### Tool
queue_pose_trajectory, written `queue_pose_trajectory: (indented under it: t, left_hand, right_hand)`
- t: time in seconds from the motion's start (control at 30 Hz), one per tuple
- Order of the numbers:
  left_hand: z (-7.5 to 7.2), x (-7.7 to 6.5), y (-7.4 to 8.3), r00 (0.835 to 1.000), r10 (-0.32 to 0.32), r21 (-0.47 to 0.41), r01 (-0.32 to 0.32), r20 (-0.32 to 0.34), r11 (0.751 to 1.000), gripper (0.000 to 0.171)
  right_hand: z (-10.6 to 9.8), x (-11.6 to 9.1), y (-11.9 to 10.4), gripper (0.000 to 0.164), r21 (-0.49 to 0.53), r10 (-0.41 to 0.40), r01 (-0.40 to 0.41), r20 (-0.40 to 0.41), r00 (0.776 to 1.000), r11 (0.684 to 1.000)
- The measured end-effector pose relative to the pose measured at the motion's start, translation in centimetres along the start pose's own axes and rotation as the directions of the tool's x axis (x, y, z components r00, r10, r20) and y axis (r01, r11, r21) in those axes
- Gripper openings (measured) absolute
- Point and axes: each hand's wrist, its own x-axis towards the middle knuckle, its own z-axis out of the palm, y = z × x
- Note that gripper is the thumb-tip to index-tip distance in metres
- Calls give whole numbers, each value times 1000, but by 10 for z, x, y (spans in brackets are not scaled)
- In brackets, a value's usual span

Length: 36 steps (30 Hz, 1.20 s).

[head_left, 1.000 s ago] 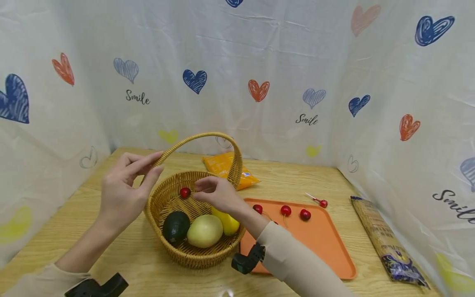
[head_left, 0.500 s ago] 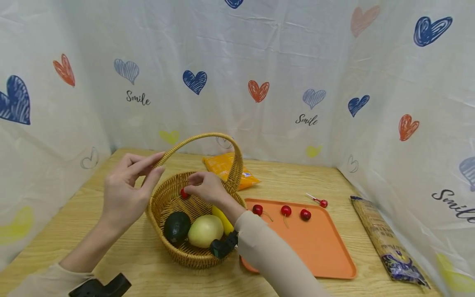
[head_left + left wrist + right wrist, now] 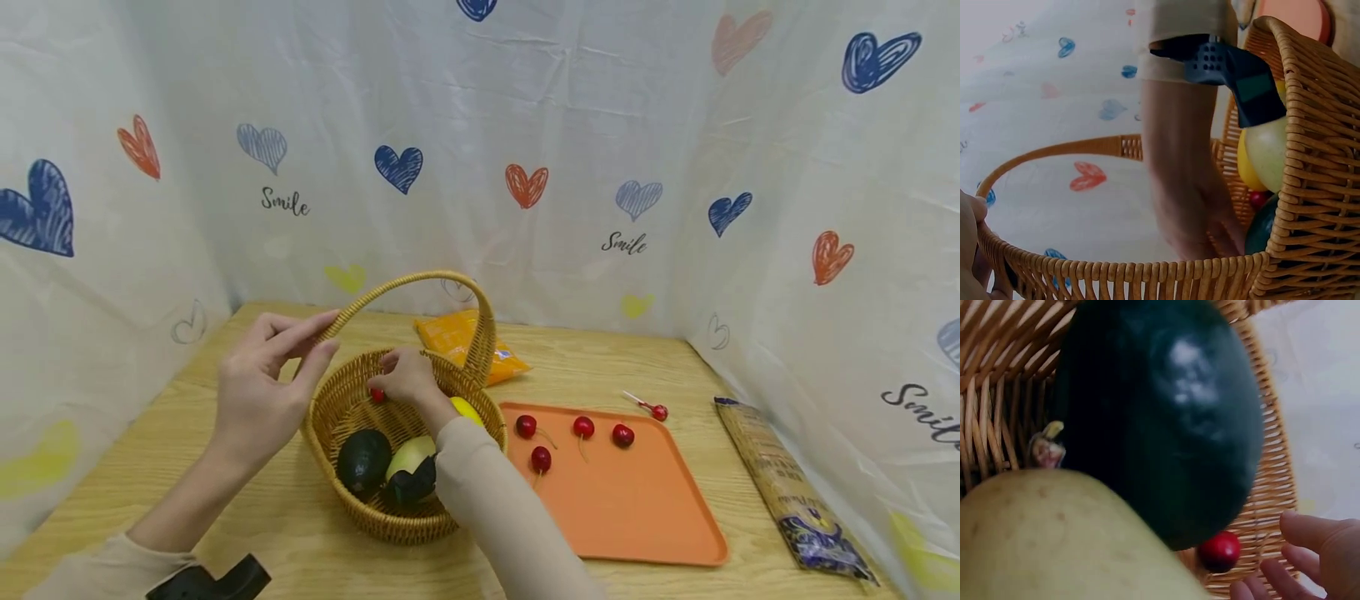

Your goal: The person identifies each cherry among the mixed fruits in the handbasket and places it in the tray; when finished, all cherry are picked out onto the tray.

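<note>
My left hand (image 3: 262,396) pinches the left side of the handle (image 3: 408,279) of a wicker basket (image 3: 401,529) between thumb and fingers. Inside the basket, towards its back, is my right hand (image 3: 407,379), right beside a red cherry (image 3: 1219,551). In the right wrist view its thumb and fingers are spread, with a gap between them and the cherry. A dark green avocado (image 3: 363,461) and a pale green fruit (image 3: 411,457) lie at the basket's front. Part of a yellow fruit (image 3: 467,410) shows behind my right forearm.
An orange tray (image 3: 637,508) to the basket's right bears several cherries (image 3: 583,427). A lollipop (image 3: 657,412) lies at its back edge, a long brown packet (image 3: 795,492) farther right. Behind the basket is an orange packet (image 3: 450,335). Curtains printed with hearts surround the wooden table (image 3: 285,533).
My right hand has moved left and down into the basket, to the cherry at the back. My left hand keeps its hold on the handle.
</note>
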Motion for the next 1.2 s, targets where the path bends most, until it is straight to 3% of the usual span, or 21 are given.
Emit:
queue_pose_trajectory:
  t: [0.2, 0.4, 0.7, 1.03, 1.2]
  left_hand:
    - [0, 0, 1, 1000, 4, 4, -4, -4, 1000, 34]
    - [0, 1, 2, 1000, 13, 17, -12, -11, 1000, 34]
    - [1, 0, 1, 1000, 0, 19, 0, -11, 1000, 33]
    - [3, 0, 1, 1000, 0, -13, 0, -4, 1000, 33]
    - [3, -1, 0, 1000, -7, -29, 7, 0, 1000, 33]
  right_hand:
    - [6, -2, 5, 28, -63, 28, -26, 33, 999, 998]
    - [11, 0, 12, 19, -172, -11, 24, 76, 997, 985]
    - [18, -1, 11, 14, -180, 4, 16, 111, 994, 984]
    - [-11, -5, 11, 11, -139, -19, 28, 64, 998, 990]
    - [-35, -12, 14, 14, -101, -55, 64, 92, 994, 993]
